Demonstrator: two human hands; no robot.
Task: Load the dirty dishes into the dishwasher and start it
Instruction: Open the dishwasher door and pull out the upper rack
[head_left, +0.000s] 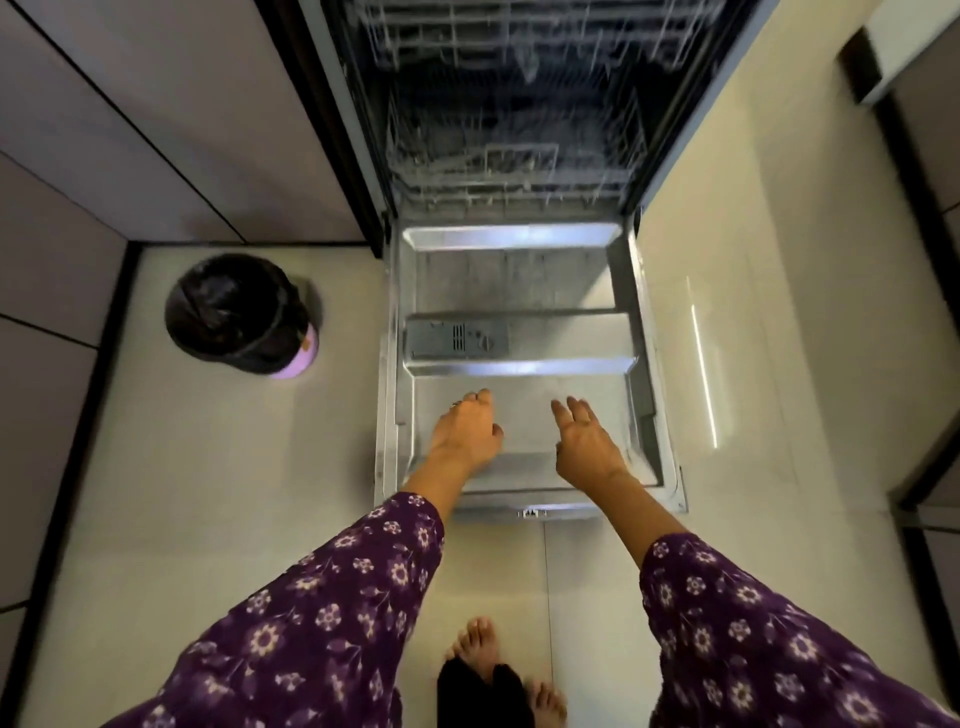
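Note:
The dishwasher stands open in front of me, its steel door folded down flat over the floor. Inside, the lower wire rack and the upper rack look bare; the picture is blurred there. A grey detergent compartment sits on the door's inner face. My left hand and my right hand reach out over the near part of the door, fingers straight and relaxed, holding nothing. I cannot tell whether they touch the door. No dishes are in view.
A round bin lined with a black bag stands on the pale tiled floor left of the door. Grey cabinet fronts run along the left. My bare feet are on the floor just before the door's front edge.

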